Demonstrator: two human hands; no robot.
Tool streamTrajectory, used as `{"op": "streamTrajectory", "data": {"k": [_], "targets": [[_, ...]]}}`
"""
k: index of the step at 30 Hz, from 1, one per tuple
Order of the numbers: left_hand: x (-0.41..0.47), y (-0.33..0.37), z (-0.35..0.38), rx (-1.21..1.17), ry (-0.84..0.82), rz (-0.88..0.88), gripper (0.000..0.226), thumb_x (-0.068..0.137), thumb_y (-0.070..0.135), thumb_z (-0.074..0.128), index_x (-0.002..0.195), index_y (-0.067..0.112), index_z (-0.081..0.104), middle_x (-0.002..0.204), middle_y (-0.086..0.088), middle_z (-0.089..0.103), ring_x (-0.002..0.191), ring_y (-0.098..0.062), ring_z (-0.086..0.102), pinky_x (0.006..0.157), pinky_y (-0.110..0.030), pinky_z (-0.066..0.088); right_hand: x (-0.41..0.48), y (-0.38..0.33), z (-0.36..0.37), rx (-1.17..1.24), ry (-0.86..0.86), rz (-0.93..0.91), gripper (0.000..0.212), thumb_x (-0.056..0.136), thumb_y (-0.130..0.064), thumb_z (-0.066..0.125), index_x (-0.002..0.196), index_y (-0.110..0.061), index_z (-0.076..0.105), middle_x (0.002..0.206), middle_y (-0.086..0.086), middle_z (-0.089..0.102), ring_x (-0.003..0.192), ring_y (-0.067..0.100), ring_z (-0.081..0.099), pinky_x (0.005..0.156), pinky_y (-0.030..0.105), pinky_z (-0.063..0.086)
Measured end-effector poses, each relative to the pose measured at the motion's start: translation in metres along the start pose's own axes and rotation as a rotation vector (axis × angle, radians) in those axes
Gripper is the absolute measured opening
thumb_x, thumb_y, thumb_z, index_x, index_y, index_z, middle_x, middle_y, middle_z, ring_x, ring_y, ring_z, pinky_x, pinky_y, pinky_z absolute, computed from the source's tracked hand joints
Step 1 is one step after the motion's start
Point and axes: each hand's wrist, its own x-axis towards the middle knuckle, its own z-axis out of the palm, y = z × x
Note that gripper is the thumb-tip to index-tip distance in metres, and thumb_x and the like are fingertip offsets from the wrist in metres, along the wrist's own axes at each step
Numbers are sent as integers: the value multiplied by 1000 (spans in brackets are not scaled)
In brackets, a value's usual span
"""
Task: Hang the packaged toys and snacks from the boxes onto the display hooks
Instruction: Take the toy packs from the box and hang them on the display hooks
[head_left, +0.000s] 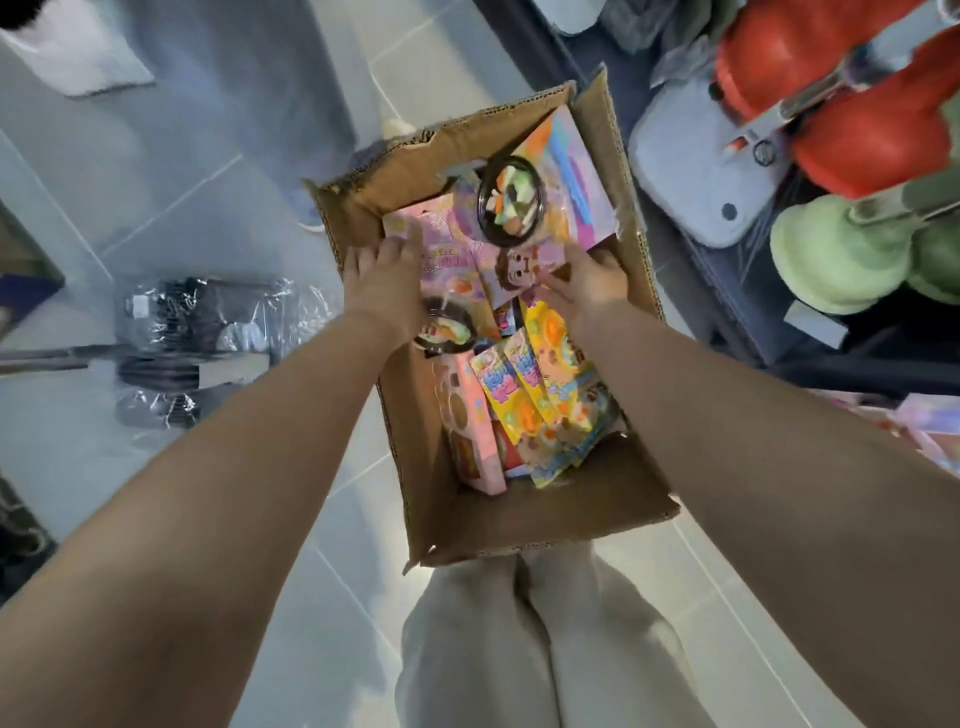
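Reaching down with both arms into an open cardboard box (545, 499) standing on the tiled floor (156, 182), just beyond pale trousers (519, 649). Pressing the left grip (387, 280), fingers straight and flat, on the left side of the pink toy packages (566, 197) stacked at the far end of the box. Setting the right grip (587, 283), fingers curled, against the near right edge of that stack beside a printed cartoon face (519, 270); not being able to tell whether pinching or only touching. Showing small coloured pieces inside a round black-rimmed blister (511, 208) on the top package. Showing nearer in the box, below the right wrist, yellow snack packets (530, 395) with blue and pink lettering, and just left of them a pink boxed toy (480, 421). Finding all the print too blurred for reading. Lying on the floor to the left: a clear plastic-wrapped bundle (208, 332) of dark items. Sitting on shelves at the right: red plush (852, 140) and green plush (831, 254).
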Motion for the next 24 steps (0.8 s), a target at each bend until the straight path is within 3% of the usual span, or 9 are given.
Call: {"op": "streamTrajectory", "data": {"k": [2,5,8,10,13,16,18,21,24], "targets": [[-1,-2,-2,75,131,33,55,86,12,54,138,17,38,136,-13,42,128,-38,32,116,-44,15,-3,1,1,62,24,-16,6,96,-11,51,91,-11,49,95,11,54,84,26,65,74,33,56],[-13,1,-10,51,202,148,30,86,11,52,114,14,60,117,-14,59,117,-33,44,112,-39,19,-10,2,-1,60,56,-36,27,98,-9,45,73,-14,40,88,13,56,77,24,61,76,32,56],[-33,4,-19,-34,184,299,23,82,6,53,104,12,59,99,-14,67,105,-28,58,113,-32,17,-19,0,-5,30,75,-32,27,100,-9,40,73,-15,42,97,14,57,69,22,62,74,32,57],[-50,1,-25,-140,215,312,24,80,2,52,102,11,58,94,-15,68,97,-31,60,106,-31,25,-26,-3,-6,-1,92,-35,28,100,-10,39,73,-16,41,88,12,57,64,21,62,72,32,57],[-70,-6,-35,-389,306,256,24,79,1,50,99,10,62,86,-18,65,88,-35,58,89,-34,38,-38,-8,-8,-30,99,-56,28,101,-12,37,73,-15,38,73,8,53,56,17,58,64,29,57],[-85,-12,-54,-852,217,80,14,85,19,46,91,18,59,83,-20,64,78,-35,60,72,-38,50,-55,-17,-11,93,21,-14,26,99,-3,34,75,-14,38,70,9,53,58,20,54,63,31,57],[-92,-15,-68,-979,134,-34,11,88,18,48,78,17,52,76,-15,55,71,-25,52,65,-31,44,-72,-24,-15,211,-48,58,27,98,2,35,76,-13,39,70,9,50,61,22,51,71,34,55],[-104,-17,-94,-958,66,-100,33,91,5,50,61,20,44,61,-2,42,61,-15,40,59,-24,33,-104,-34,-20,316,-101,159,22,99,0,35,82,-8,43,75,11,47,65,21,49,74,34,54],[-122,-10,-124,-1001,-44,-59,34,90,0,51,63,20,47,46,13,50,42,3,44,45,-9,33,-134,-45,-27,351,-134,217,13,100,-3,33,108,-5,44,83,11,50,77,19,53,90,33,47]]}}
